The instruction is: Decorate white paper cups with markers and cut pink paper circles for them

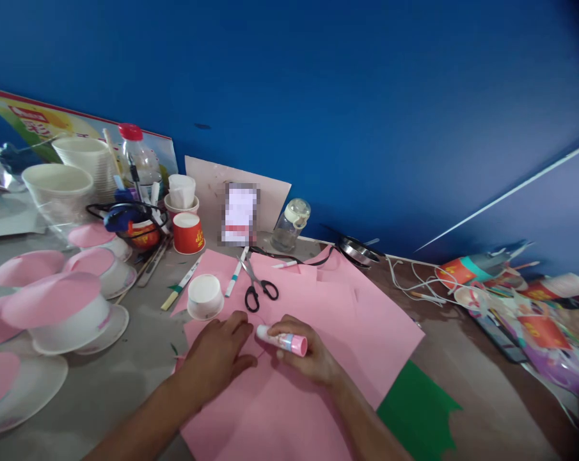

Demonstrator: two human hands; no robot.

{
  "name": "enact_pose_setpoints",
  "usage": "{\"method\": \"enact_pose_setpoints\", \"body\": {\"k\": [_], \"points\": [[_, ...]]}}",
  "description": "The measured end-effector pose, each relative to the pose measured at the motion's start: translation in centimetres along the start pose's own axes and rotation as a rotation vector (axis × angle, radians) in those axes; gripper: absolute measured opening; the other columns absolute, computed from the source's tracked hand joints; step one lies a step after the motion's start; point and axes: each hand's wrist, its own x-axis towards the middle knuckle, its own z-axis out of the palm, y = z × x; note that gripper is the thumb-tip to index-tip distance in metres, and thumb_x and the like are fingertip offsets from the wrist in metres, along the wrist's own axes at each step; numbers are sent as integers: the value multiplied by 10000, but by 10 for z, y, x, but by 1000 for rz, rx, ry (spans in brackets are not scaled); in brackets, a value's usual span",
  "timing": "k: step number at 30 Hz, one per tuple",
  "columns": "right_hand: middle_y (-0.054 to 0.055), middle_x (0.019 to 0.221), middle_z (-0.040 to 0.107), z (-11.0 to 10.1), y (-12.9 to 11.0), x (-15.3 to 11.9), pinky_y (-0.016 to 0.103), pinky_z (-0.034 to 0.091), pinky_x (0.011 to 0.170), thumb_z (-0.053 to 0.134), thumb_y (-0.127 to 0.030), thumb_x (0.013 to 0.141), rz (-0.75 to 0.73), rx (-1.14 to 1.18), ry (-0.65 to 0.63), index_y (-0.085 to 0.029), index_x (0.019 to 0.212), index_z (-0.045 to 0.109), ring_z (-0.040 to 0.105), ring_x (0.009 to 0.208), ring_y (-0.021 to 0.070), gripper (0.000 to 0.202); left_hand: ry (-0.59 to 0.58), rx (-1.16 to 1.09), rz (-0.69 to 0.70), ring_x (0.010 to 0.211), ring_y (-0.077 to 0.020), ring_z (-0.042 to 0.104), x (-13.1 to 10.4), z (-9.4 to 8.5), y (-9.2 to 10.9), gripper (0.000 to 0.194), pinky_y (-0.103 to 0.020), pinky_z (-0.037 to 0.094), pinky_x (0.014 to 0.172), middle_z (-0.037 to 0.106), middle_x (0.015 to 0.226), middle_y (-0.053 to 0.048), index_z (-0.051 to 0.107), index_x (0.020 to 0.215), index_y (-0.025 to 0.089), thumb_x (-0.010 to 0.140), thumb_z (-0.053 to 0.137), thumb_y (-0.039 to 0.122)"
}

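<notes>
My right grip (pixel 315 365) clamped a white-and-pink plastic glue stick (pixel 285 341), apparently for gluing; my left grip (pixel 219 349), thumb apart, lay on flat pink paper (pixel 265 410), likely needing steadying next.

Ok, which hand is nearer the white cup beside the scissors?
Left. The left hand is just in front of the white cup; the right hand is farther off to the right, holding a pink-ended tube.

In front of me, two bare forearms (pixel 150 410) are slanting inward; the left hand (pixel 219 349) is resting palm down, thumb (pixel 244 363) apart, while the right hand (pixel 313 362) is curling into a grip.
</notes>
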Motion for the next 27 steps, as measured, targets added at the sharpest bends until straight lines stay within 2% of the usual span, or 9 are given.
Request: {"method": "enact_pose_setpoints", "body": {"k": [5, 8, 10, 12, 14, 19, 22, 24, 27], "points": [[30, 805, 612, 4, -8, 1, 318, 443, 700, 646, -258, 759, -91, -216, -81, -232, 953, 684, 549, 712, 177, 200, 19, -10, 6, 948, -259, 613, -1, 2, -1, 289, -397, 456, 794, 578, 1179, -75, 569, 1102, 208, 831, 617, 298], [31, 841, 652, 1, -9, 0, 328, 443, 734, 649, -266, 763, -117, -210, -161, -237, 958, 684, 561, 736, 179, 200, 17, 9, 6, 919, -252, 617, -1, 3, -1, 276, -385, 457, 770, 577, 1186, -77, 569, 1093, 211, 836, 613, 303], [32, 858, 637, 0, -6, -1, 313, 453, 704, 655, -285, 767, -71, -98, -129, -232, 976, 685, 568, 736, 174, 218, 11, 14, 8, 913, -249, 617, -1, 2, -1, 275, -382, 457, 770, 577, 1190, -81, 571, 1092, 209, 841, 608, 313], [34, 864, 603, 1, -2, -1, 296, 461, 664, 660, -301, 770, -18, 21, -40, -221, 999, 682, 570, 733, 168, 243, 2, 17, 5, 910, -249, 617, -1, 0, 0, 275, -384, 456, 776, 579, 1186, -83, 576, 1085, 203, 840, 608, 325], [35, 862, 589, 3, 1, 0, 298, 464, 667, 659, -291, 769, -9, 32, 8, -217, 1011, 676, 571, 738, 169, 254, -2, 20, 1, 898, -248, 618, -1, 0, 0, 272, -385, 456, 774, 580, 1184, -82, 581, 1074, 201, 838, 610, 334], [29, 815, 627, 3, -5, 1, 330, 438, 746, 650, -225, 752, -86, -216, -86, -229, 953, 683, 560, 743, 179, 204, -10, 22, -2, 912, -256, 618, -2, 1, 0, 301, -392, 456, 776, 579, 1189, -78, 573, 1109, 211, 833, 618, 321], [31, 844, 651, -2, -7, -1, 331, 431, 744, 659, -258, 758, -87, -221, -165, -237, 955, 687, 560, 746, 180, 201, -16, 31, -7, 902, -250, 622, -2, 1, 0, 304, -383, 455, 772, 577, 1197, -83, 571, 1114, 211, 836, 614, 328], [31, 845, 635, -2, -4, -2, 322, 442, 720, 660, -293, 764, -67, -141, -145, -235, 975, 684, 567, 739, 178, 221, -13, 25, -2, 911, -248, 623, -1, 1, 0, 311, -379, 452, 781, 576, 1200, -84, 566, 1124, 215, 839, 612, 330], [34, 855, 599, 3, 1, -1, 307, 461, 679, 656, -310, 771, -16, -29, -38, -227, 1006, 676, 580, 736, 175, 250, -5, 10, 7, 927, -254, 621, -1, 1, 0, 289, -384, 451, 789, 579, 1184, -84, 576, 1092, 207, 836, 616, 333]]}}
